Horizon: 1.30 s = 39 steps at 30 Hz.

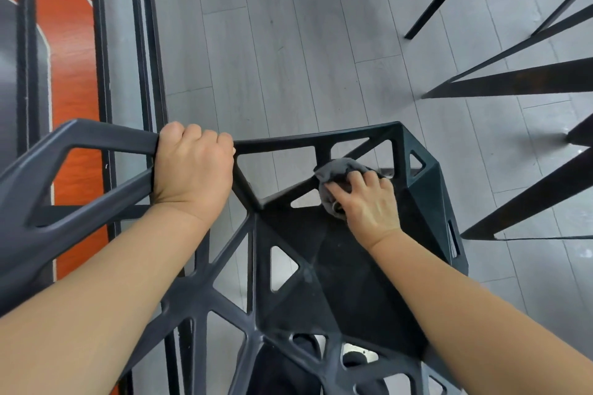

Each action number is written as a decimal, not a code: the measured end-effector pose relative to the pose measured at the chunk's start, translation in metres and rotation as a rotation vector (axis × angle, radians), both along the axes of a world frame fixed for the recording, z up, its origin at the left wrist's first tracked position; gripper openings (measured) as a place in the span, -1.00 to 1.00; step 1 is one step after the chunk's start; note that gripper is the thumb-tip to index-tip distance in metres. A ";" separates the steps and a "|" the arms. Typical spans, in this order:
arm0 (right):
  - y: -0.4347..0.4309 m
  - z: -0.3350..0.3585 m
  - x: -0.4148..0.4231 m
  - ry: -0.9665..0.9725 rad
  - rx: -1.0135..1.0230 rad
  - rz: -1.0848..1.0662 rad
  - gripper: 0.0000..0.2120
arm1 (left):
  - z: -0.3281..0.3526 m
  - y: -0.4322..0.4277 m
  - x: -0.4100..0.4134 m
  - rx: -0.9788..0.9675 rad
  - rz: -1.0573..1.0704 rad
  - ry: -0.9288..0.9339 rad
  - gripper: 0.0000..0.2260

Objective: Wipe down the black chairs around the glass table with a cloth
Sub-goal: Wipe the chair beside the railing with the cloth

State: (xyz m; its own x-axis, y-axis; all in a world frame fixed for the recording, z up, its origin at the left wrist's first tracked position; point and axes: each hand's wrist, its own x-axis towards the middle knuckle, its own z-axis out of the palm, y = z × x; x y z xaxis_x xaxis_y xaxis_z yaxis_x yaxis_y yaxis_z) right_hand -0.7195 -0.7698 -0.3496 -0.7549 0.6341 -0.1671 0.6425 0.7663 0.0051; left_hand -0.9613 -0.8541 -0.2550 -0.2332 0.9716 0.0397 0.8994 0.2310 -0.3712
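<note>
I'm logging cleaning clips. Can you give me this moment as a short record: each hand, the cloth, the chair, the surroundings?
left hand: grips the top bar of the chair
right hand: holds the cloth, pressing it on the struts at the seat's far edge
cloth: grey, bunched
chair: black, open triangular frame
surroundings: grey plank floor; orange rug at left; black legs at right

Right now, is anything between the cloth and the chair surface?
Nothing visible. The right hand holds the grey cloth straight against the black chair; the left hand grips its frame bar, aside.
</note>
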 end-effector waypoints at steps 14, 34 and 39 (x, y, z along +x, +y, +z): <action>0.062 0.077 0.084 0.258 0.217 -0.615 -0.53 | 0.005 0.003 0.004 -0.074 0.047 -0.051 -0.82; 0.008 -0.026 0.037 0.300 0.084 -0.476 -0.51 | -0.010 0.000 -0.002 -0.069 0.113 -0.051 -0.86; -0.008 -0.025 0.028 0.468 0.001 -0.704 -0.60 | -0.009 0.000 0.000 -0.055 0.124 -0.093 -0.79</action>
State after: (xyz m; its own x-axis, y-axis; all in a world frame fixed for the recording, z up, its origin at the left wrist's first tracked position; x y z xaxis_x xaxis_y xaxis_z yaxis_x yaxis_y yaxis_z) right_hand -0.6912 -0.7779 -0.3750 -0.1746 0.9825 0.0648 0.9061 0.1861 -0.3800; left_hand -0.9615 -0.8539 -0.2638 -0.3518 0.9352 -0.0402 0.8963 0.3242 -0.3025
